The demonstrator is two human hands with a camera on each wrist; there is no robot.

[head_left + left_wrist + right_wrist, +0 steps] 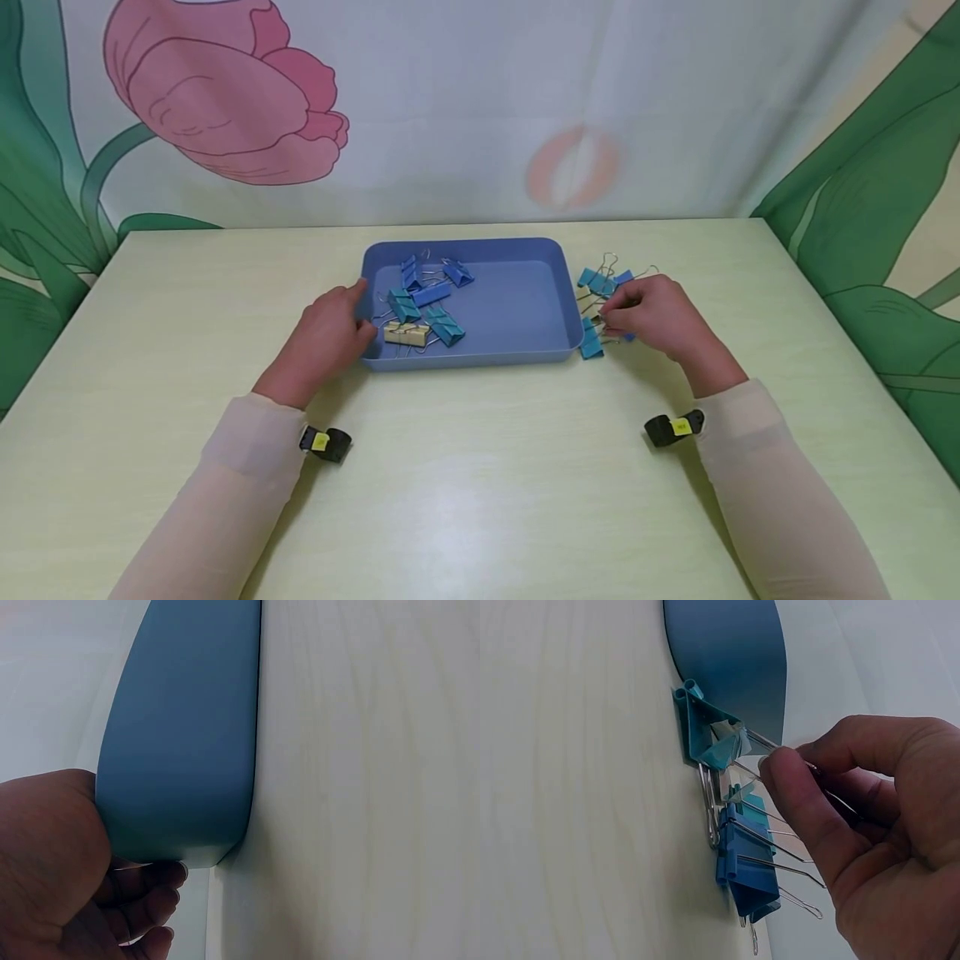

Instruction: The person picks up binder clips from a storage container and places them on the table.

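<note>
A blue tray (510,354) lies on the table with several blue and teal binder clips and one pale yellow binder clip (406,334) in its left half. At the tray's left end my left hand (327,337) grips the rim, thumb at the edge and fingers against the end wall (180,735). Beyond the tray's right end my right hand (656,315) pinches the wire handle of a teal binder clip (697,724) between thumb and forefinger. More clips lie about those fingertips, among them a blue binder clip (750,859); the hand partly hides them.
A pale wooden table (457,483) carries the tray near its back edge. Behind it hangs a light cloth (450,108) printed with a pink flower and green leaves. Small black cameras (327,444) are strapped to both wrists.
</note>
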